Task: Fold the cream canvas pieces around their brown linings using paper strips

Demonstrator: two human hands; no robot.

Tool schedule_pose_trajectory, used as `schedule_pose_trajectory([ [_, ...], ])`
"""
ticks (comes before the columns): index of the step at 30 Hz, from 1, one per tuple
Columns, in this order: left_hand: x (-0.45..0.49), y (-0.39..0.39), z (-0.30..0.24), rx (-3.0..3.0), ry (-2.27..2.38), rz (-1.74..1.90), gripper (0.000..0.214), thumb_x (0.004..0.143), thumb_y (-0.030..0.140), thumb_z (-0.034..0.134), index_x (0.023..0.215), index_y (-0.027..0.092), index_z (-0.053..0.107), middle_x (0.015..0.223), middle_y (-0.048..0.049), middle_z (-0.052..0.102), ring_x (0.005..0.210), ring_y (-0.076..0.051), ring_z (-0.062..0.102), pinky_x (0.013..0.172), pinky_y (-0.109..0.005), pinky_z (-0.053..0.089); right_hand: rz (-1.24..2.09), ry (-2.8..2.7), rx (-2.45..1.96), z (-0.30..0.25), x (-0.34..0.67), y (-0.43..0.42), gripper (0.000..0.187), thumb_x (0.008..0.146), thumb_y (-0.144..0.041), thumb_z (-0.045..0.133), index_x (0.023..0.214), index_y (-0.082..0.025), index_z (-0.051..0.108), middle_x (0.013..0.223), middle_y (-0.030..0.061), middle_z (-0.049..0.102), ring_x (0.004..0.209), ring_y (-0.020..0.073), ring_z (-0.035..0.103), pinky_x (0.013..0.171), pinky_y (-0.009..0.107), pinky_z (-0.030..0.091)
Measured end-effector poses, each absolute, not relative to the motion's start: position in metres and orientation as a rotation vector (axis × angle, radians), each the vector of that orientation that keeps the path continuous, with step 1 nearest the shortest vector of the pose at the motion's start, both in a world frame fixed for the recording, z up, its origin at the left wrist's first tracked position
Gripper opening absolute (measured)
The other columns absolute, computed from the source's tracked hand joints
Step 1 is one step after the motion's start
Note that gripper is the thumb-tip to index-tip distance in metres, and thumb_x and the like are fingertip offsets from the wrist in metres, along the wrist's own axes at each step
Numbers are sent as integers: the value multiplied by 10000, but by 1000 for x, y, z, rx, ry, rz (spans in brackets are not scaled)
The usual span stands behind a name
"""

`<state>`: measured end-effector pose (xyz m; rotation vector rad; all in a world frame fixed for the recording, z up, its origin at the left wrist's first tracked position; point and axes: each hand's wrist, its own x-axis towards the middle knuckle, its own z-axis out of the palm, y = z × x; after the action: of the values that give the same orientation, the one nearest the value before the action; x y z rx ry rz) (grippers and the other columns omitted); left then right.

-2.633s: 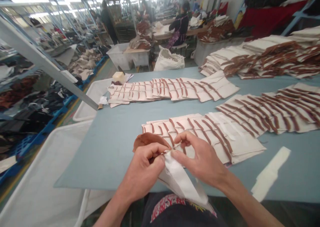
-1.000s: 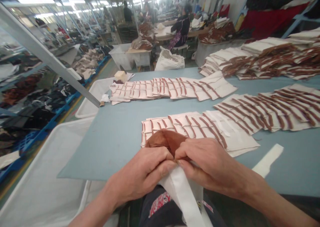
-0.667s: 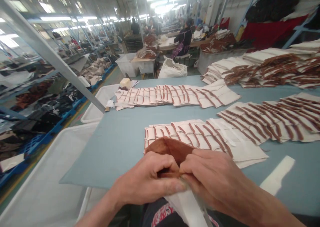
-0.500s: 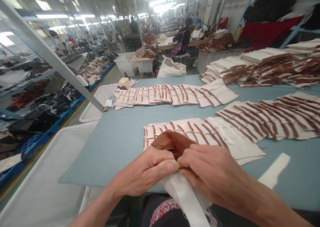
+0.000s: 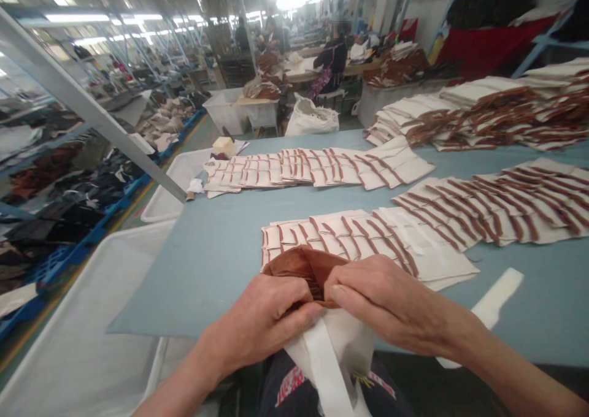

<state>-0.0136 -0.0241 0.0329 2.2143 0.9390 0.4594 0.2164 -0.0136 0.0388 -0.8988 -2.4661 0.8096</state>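
Observation:
Between my hands is a fabric piece (image 5: 352, 334), cream outside and brown inside, its brown opening facing up and away from me. My left hand (image 5: 264, 313) pinches the left part of its near edge, thumb on the cream side and fingers inside. At the right part of the same edge, my right hand (image 5: 381, 294) is closed on it with fingertips over the rim. A white strip (image 5: 329, 365) hangs down the cream side toward my lap. Just beyond my hands lies an overlapping row of cream pieces with brown edges (image 5: 340, 233).
The blue-green table (image 5: 184, 282) carries another row of pieces (image 5: 313, 167) and a large stack (image 5: 488, 119) at the back right. A loose white strip (image 5: 499, 297) lies to the right. A white bin (image 5: 115, 319) and slanting metal post (image 5: 92, 104) stand left. A person (image 5: 331, 61) sits beyond.
The near edge of the fabric piece is spread wider, and my hands have moved slightly apart along it. More of the cream side and hanging strip shows. The view has shifted slightly.

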Motion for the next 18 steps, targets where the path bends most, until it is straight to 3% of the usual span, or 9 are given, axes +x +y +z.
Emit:
schedule_pose_trajectory([
  [3,-13,-24,28,2205,1034,439,295,950,184,546,664,191,474,617,69,455,563,-93,403,557,-247,267,720,-2474,-857,28,216,-9,431,1095,-263,344,737,-200,575,654,-14,601,574,128,497,581,279,300],
  [8,-5,-25,20,2030,1089,474,354,928,223,523,619,205,350,577,80,330,540,-88,312,536,-255,218,576,-2418,-873,4,219,2,444,1090,-360,434,710,-190,588,609,-5,612,557,130,529,563,277,275],
  [13,13,-45,15,1827,952,598,343,850,144,496,605,219,268,551,80,284,504,-78,262,504,-263,189,379,-2364,-770,-15,215,2,567,1114,-448,346,632,-203,516,556,-3,570,525,132,493,557,306,265],
  [18,29,-78,-2,1570,898,674,406,771,108,592,555,219,267,501,82,282,461,-72,246,481,-287,181,560,-2146,-656,-23,196,-19,548,1126,-382,270,620,-227,413,524,-26,477,474,126,450,517,304,292],
])
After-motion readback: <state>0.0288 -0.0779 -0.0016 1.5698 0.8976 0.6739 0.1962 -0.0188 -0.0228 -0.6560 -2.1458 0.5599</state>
